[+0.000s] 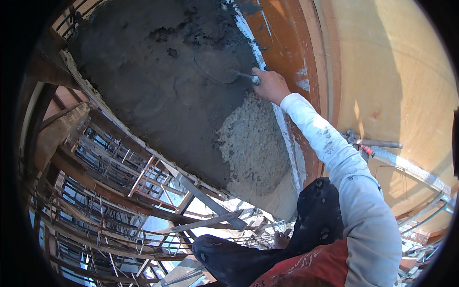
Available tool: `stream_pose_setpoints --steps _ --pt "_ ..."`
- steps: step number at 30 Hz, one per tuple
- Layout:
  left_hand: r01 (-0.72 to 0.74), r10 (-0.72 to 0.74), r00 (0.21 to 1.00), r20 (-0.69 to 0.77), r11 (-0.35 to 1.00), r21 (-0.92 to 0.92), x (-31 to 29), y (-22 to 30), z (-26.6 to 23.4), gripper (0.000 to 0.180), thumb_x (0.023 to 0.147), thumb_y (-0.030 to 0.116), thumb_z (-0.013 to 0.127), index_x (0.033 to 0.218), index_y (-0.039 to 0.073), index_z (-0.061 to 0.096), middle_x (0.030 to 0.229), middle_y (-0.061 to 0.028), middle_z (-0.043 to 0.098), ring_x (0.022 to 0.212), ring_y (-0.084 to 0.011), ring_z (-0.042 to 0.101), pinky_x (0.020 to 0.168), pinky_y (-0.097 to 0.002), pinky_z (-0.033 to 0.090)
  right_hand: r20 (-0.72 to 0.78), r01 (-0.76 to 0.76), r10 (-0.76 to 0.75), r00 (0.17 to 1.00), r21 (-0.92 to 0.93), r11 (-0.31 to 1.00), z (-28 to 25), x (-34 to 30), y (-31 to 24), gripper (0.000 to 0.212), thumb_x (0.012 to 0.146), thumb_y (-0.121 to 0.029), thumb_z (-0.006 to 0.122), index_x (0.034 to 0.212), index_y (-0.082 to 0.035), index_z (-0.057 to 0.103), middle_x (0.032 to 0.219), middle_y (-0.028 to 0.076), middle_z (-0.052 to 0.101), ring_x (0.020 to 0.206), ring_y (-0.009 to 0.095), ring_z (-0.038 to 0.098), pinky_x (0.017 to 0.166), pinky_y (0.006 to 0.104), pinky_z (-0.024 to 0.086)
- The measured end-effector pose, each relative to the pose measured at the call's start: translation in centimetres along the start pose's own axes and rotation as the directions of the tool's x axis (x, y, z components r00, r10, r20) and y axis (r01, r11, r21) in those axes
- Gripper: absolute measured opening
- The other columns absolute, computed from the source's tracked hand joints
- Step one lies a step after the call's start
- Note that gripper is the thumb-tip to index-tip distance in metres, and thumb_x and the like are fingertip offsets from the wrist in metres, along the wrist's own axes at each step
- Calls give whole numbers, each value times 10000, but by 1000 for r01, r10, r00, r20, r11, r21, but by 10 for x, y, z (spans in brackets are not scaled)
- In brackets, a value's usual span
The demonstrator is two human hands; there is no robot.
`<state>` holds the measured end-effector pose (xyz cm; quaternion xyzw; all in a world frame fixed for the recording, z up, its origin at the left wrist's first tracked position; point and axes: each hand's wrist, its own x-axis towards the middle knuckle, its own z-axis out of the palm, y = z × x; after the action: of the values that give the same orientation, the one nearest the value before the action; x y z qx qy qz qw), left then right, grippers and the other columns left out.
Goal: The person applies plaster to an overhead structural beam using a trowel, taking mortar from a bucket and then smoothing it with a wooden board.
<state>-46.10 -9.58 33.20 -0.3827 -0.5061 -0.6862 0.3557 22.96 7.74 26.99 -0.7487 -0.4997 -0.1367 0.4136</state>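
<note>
Wet dark mortar (143, 100) fills most of the upper left & ctr; looks mostly spread, so prob. well past halfway. Left to do, by my read: the rough, pale patch (258, 148), lower ctr, bare of the dark coat, plus pits nr the top. R hand (271, 86), upper ctr, is closed round the handle of a trowel (245, 75); its blade lies on the wet mortar, partly smeared over, outline approx. L hand out of frame, can't tell its grip.

Surface: dark stuff is mostly smooth w/ faint ridges; pale patch is grainy.

Room: timber framework (91, 174) w/ poles & gaps, lower left; pale wood panel (368, 52), upper right, half sun, half shade; orange-brown board (287, 38) btwn it & mortar; hammer-like tool (380, 143), mid right.
</note>
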Motion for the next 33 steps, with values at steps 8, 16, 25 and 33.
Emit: stream_pose_setpoints --steps 8,16,25,33 --pt "-25 25 1000 3 999 48 0 -12 1 860 816 397 854 1468 -9 468 1231 -297 657 1062 -378 658 899 -485 540 -170 -25 41 985 93 995 29 12 17 421 851 -175 650 1260 -77 623 976 244 720 905 371 724 828 478 561" --pt "-68 70 998 -7 988 137 5 -21 -6 867 814 400 854 1471 -9 464 1231 -296 657 1057 -376 659 897 -484 541 476 -484 96 874 869 101 4 -38 -91 252 856 -42 615 1090 -7 530 696 62 532 510 161 528 466 374 470" --pt "-91 91 996 4 989 114 7 -20 -2 805 831 400 841 1438 -8 505 1217 -304 657 1070 -412 658 894 -500 540 198 -63 -44 979 503 862 45 -94 -127 527 832 -180 686 1299 28 555 1006 246 725 1008 440 690 918 500 519" --pt "-35 35 999 26 999 -6 9 -28 -11 775 841 393 835 1423 -11 521 1207 -310 658 1084 -430 654 897 -508 538 245 -474 432 868 670 571 73 -43 48 425 859 -108 636 1273 -15 617 895 195 691 683 266 689 604 428 552"
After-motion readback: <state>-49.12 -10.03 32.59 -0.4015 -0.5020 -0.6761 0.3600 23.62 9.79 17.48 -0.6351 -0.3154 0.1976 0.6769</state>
